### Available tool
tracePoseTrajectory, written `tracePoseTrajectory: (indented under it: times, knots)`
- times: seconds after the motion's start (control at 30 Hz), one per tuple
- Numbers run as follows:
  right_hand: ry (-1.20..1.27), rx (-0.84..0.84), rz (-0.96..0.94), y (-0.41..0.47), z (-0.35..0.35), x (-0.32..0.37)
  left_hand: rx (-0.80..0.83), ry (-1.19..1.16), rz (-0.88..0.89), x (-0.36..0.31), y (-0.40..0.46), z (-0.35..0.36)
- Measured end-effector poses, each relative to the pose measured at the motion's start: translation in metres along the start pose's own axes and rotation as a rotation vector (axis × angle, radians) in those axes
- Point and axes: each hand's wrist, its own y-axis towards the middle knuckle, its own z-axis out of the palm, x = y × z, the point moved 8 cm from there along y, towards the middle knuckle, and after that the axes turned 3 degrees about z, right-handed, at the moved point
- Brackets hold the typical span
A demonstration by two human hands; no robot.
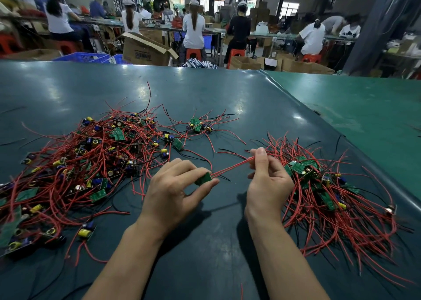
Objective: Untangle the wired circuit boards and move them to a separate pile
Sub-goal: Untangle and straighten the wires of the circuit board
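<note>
A big tangled heap of green circuit boards with red and black wires (pixel 86 163) lies on the left of the dark green table (pixel 205 99). A second pile of wired boards (pixel 330 192) lies on the right. My left hand (pixel 175 190) pinches one small green board (pixel 203 179) between thumb and fingers, just above the table. Its red wires (pixel 230 168) stretch rightward to my right hand (pixel 266 181), which pinches them between thumb and fingers beside the right pile.
A small cluster of boards (pixel 197 124) lies apart at the back middle. A lighter green table (pixel 364 108) adjoins on the right. Beyond the far edge are cardboard boxes (pixel 145 51), blue crates (pixel 84 56) and several seated workers (pixel 193 30).
</note>
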Motion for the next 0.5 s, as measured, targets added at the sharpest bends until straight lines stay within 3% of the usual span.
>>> tracePoseTrajectory:
  times: [0.27,0.37,0.43,0.5]
  knots:
    - [0.07,-0.076,0.026,0.01,-0.012,0.0,0.039,-0.021,-0.058,-0.005,-0.001,-0.001]
    - [0.151,-0.12,0.09,0.014,-0.02,-0.001,-0.073,0.074,-0.149,0.005,-0.002,-0.016]
    - [0.11,-0.044,0.128,0.01,-0.012,-0.003,-0.185,0.155,-0.225,0.013,-0.004,-0.03]
    - [0.011,0.216,0.224,-0.007,0.014,-0.011,-0.224,0.181,-0.233,0.012,-0.005,-0.035]
